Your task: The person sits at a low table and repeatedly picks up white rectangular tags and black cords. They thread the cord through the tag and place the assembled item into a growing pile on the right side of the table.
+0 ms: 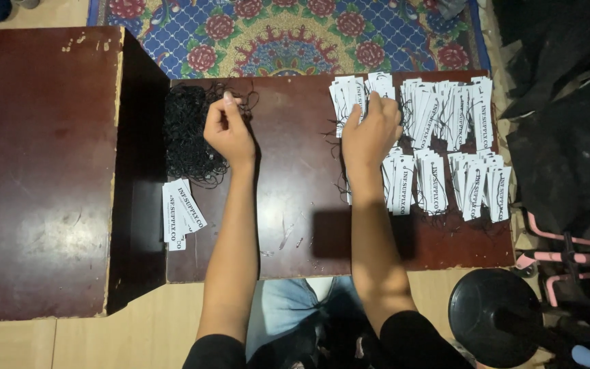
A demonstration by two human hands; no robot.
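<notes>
Where right hand (371, 131) rests, tags (351, 99) lengthwise upward.

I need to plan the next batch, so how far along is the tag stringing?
Looks mostly done: many bundles of strung tags lie in rows on the right of the table. In hand: the left hand pinches a string from the black string pile, while the right hand rests on a tag bundle. Left: a small stack of loose tags and that pile.
</notes>
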